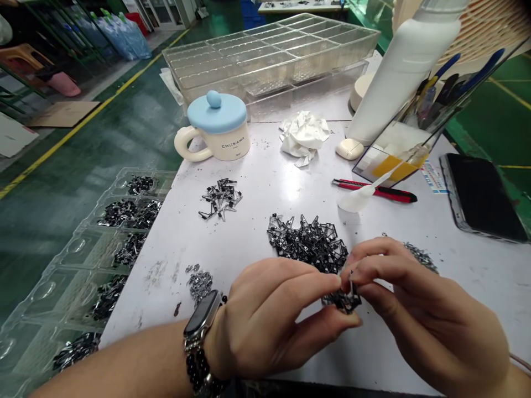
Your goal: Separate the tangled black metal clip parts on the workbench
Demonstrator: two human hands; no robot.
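Fingers and thumb of my left hand (282, 315) are closed on a small black metal part (346, 301) over the front of the table. My right hand (418, 309) meets it from the right, its fingertips pinched at the part's upper end; what they grip is mostly hidden. Just behind both hands lies a dense pile of black metal parts (311, 240). A smaller heap of similar parts (222, 199) sits farther left. Tiny silvery pieces form one heap (201, 284) beside my left wrist and another (421, 257) behind my right hand.
A lidded mug (228, 141), crumpled paper (305, 135) and a clear compartment tray (269, 61) stand toward the back. To the right are a white bottle (409, 72), a red cutter (394, 194), a dropper (357, 200) and a phone (483, 196). Another parts tray (78, 260) lies left.
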